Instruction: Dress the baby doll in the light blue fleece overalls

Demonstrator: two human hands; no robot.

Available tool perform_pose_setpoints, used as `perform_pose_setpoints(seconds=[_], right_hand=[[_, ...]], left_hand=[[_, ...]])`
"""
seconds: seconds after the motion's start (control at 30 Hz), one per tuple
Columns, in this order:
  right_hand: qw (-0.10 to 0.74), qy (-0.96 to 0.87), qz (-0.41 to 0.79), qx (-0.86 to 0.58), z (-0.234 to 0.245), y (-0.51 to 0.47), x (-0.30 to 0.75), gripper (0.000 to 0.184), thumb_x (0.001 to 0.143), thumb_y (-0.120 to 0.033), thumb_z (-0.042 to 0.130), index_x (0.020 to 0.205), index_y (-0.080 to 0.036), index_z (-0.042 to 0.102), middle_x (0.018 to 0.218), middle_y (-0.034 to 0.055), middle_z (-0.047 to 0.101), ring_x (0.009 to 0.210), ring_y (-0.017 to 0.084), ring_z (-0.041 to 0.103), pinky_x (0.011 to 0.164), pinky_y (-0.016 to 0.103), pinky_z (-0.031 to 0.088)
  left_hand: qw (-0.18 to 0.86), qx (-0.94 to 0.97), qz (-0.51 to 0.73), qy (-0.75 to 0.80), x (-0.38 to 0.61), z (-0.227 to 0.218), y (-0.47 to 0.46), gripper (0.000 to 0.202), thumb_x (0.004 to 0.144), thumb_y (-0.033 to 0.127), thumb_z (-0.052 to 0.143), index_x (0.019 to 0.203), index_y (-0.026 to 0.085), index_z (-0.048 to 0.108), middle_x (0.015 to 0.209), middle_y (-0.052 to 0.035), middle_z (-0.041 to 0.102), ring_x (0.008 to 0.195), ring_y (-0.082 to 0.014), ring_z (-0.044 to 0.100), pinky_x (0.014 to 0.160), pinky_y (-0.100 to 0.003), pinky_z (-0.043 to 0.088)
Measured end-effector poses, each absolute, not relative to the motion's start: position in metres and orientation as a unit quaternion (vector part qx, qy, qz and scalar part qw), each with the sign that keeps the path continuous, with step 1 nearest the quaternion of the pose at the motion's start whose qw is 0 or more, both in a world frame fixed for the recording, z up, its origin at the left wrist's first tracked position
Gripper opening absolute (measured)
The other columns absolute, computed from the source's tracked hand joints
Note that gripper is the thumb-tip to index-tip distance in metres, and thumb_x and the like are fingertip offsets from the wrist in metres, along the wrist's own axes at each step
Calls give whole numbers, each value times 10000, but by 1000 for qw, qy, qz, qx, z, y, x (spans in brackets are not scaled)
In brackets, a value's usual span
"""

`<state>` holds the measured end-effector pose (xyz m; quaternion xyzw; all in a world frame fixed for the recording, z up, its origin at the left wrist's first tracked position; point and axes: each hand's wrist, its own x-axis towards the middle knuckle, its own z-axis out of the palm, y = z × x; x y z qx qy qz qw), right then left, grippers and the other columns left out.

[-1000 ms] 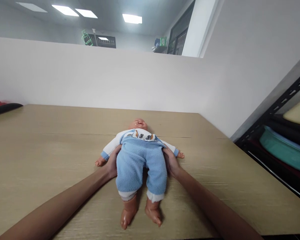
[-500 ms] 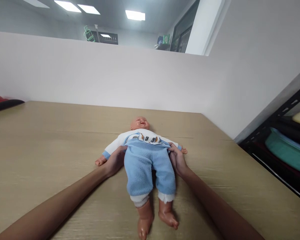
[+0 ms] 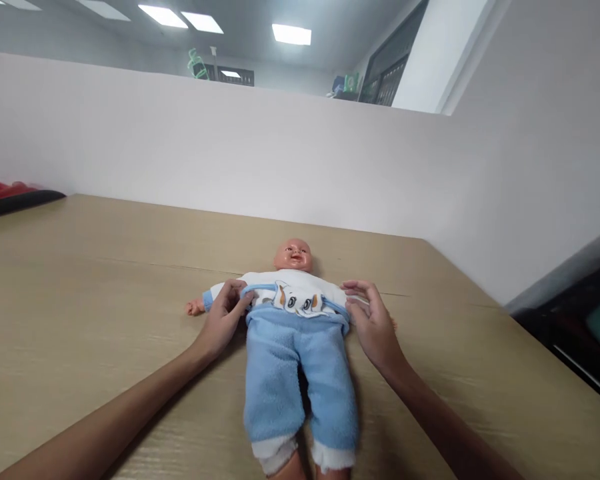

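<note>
A baby doll [image 3: 293, 256] lies face up on the wooden table, its head toward the wall. It wears a white shirt [image 3: 300, 279] with a cartoon face on the front and blue trim along its hem. Light blue fleece pants [image 3: 275, 353] with white cuffs cover its legs, the waistband below the printed face. At the doll's side, my left hand [image 3: 224, 313] pinches the blue-trimmed shirt hem between thumb and fingers. My right hand [image 3: 375, 323] is beside the opposite edge of the shirt, thumb and fingers apart. It partly hides one doll arm.
The wooden table [image 3: 130, 313] reaches back to a low white wall [image 3: 230, 153]. A red item [image 3: 0, 191] with a black edge is at the far left. On the right stands a dark shelf [image 3: 570, 333] holding green cloth.
Both hands have left the pants' waistband and moved up to the shirt's sides. The right fingers have spread. The view has shifted, and the doll's feet are now out of frame.
</note>
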<state>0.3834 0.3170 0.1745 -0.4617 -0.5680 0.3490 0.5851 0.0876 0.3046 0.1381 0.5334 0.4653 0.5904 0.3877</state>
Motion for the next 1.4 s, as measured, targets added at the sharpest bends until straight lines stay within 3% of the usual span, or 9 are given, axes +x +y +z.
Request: perform_pose_setpoints(seconds=[0.2, 0.37, 0.47, 0.57, 0.77, 0.9, 1.0, 1.2, 1.4], right_hand=[[373, -848, 265, -267, 238, 372, 297, 194, 965, -184, 573, 1049, -260, 731, 1066, 57, 751, 1051, 269, 670, 1010, 466, 495], [118, -952, 238, -151, 214, 443, 213, 369, 784, -193, 845, 1128, -211, 713, 1171, 94, 766, 1104, 279, 691, 964, 416, 535], [37, -976, 173, -126, 203, 455, 187, 360, 738, -132, 854, 1062, -207, 718, 1032, 74, 787, 952, 263, 709, 840, 369, 527], [89, -979, 137, -120, 210, 449, 190, 237, 824, -201, 787, 1042, -195, 693, 991, 82, 770, 889, 261, 687, 815, 374, 492], [287, -900, 265, -194, 217, 441, 244, 415, 812, -102, 566, 1215, -203, 555, 1035, 17, 682, 929, 202, 647, 826, 310, 492], [247, -909, 296, -159, 205, 433, 268, 611, 646, 13, 514, 1208, -219, 581, 1106, 17, 706, 1009, 199, 657, 947, 324, 498], [220, -932, 263, -117, 202, 422, 267, 572, 666, 32, 524, 1172, -213, 634, 1191, 64, 724, 1130, 231, 661, 1027, 363, 487], [153, -933, 300, -129, 207, 416, 248, 314, 834, -84, 610, 1094, -192, 750, 1311, 121, 735, 1249, 256, 655, 1112, 388, 475], [101, -908, 317, -256, 218, 426, 245, 260, 990, -276, 543, 999, -191, 788, 1036, 59, 812, 1024, 234, 725, 981, 343, 545]], left_hand=[[362, 546, 617, 437, 93, 140, 296, 304, 952, 514, 719, 1005, 245, 587, 874, 19, 546, 797, -169, 490, 758, -279, 403], [322, 559, 608, 463, 94, 141, 290, 289, 971, 508, 693, 982, 240, 584, 878, 7, 556, 835, -185, 518, 794, -294, 427], [323, 562, 604, 463, 94, 140, 289, 284, 982, 513, 673, 978, 241, 590, 869, 9, 553, 829, -186, 526, 784, -292, 438], [327, 570, 602, 453, 95, 138, 289, 275, 996, 512, 648, 982, 241, 604, 902, -9, 593, 857, -200, 558, 806, -305, 461], [207, 672, 574, 420, 92, 130, 283, 126, 1032, 358, 606, 1021, 239, 645, 877, -33, 636, 805, -209, 578, 784, -338, 463], [110, 720, 596, 339, 86, 126, 278, 70, 1033, 255, 591, 1093, 269, 623, 846, -24, 653, 767, -204, 564, 755, -345, 441], [98, 703, 619, 337, 85, 126, 278, 59, 1036, 305, 610, 1079, 275, 635, 849, -30, 703, 778, -210, 580, 773, -356, 439], [320, 487, 664, 468, 83, 134, 301, 431, 928, 649, 696, 1035, 235, 643, 826, -9, 703, 765, -201, 625, 732, -305, 481], [392, 464, 639, 472, 71, 124, 326, 491, 847, 668, 747, 968, 209, 623, 840, -9, 687, 791, -181, 653, 718, -270, 510]])
